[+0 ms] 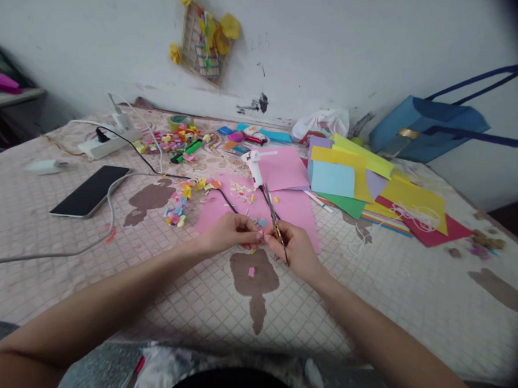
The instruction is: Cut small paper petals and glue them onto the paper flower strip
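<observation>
My left hand (pixel 237 230) pinches a small pink paper piece (pixel 260 235) at the middle of the table. Closed around a pair of scissors (pixel 277 225), my right hand (pixel 294 247) has its fingertips against the same pink piece. The blades point away from me, toward the white glue gun (pixel 254 170). Under and beyond both hands lies a pink paper sheet (pixel 297 215) with small paper scraps on it. Nearer to me, a tiny pink scrap (pixel 251 272) rests on a worn brown patch of the tablecloth.
Coloured paper sheets (pixel 362 171) are stacked at the right, with white string (pixel 416 216) on top. A tablet-like dark device (pixel 91 191), a cable (pixel 110 207) and a power strip (pixel 108 143) lie left. Behind are paper cutouts (pixel 169 139), a green cutter (pixel 186 151) and a blue bag (pixel 427 128).
</observation>
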A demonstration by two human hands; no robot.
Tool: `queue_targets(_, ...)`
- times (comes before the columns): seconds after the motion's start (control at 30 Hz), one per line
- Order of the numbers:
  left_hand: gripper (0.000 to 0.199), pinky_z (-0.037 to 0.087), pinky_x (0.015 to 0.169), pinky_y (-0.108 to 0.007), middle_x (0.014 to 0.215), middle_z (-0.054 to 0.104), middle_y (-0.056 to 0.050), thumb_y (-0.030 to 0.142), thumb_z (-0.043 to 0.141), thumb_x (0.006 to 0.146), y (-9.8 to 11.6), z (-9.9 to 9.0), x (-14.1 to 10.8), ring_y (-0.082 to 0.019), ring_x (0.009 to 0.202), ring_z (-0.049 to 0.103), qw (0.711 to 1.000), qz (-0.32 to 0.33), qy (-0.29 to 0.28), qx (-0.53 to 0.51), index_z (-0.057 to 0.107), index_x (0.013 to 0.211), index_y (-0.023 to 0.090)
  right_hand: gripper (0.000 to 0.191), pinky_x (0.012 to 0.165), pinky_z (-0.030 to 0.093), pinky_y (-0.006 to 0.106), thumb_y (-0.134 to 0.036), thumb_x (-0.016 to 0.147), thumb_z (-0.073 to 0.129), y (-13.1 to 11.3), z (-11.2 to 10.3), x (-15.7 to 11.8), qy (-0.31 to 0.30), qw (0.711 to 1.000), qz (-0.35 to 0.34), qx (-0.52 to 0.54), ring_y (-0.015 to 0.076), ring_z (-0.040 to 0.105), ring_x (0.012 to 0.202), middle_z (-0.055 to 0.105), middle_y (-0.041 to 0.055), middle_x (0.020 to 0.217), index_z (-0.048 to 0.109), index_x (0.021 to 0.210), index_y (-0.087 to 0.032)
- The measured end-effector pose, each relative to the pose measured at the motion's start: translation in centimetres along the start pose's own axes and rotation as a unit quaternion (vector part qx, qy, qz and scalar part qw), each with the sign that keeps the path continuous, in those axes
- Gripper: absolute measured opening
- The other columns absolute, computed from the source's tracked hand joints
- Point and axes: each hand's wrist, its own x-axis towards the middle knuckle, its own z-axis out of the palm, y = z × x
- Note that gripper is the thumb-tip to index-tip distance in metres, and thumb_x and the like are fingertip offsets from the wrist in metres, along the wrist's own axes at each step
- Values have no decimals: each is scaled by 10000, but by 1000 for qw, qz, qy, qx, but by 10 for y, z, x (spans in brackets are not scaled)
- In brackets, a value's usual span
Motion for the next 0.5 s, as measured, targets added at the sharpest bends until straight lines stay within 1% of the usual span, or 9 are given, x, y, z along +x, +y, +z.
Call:
queue_targets(0.2, 216, 434, 579, -210, 613, 604, 8, 301, 673, 710, -2, -1, -1, -69, 556, 548, 999, 1, 9, -33, 597, 732, 100, 183, 378, 264, 186, -340, 773, 539, 2, -3, 1, -11, 996, 52, 67, 71, 375, 387, 430, -63, 443, 543, 731, -162)
queue_targets(0.33, 204, 438, 593, -213, 646, 614, 3, 284, 668, 720, -2, -1, -1, -66, 570, 551, 998, 2, 5, -59, 586, 743, 98, 174, 371, 255, 185, -336, 785, 540, 9, -3, 2, -9, 991, 66, 114, 66, 362, 382, 429, -66, 443, 542, 729, -171)
queue_targets(0.5, 193, 446, 618, -224, 663, 622, -3, 272, 662, 728, -2, 0, -2, -69, 585, 560, 998, 3, 3, -68, 582, 739, 97, 171, 373, 258, 188, -340, 786, 557, 11, -2, 2, -12, 990, 68, 123, 66, 367, 382, 440, -67, 452, 543, 743, -174)
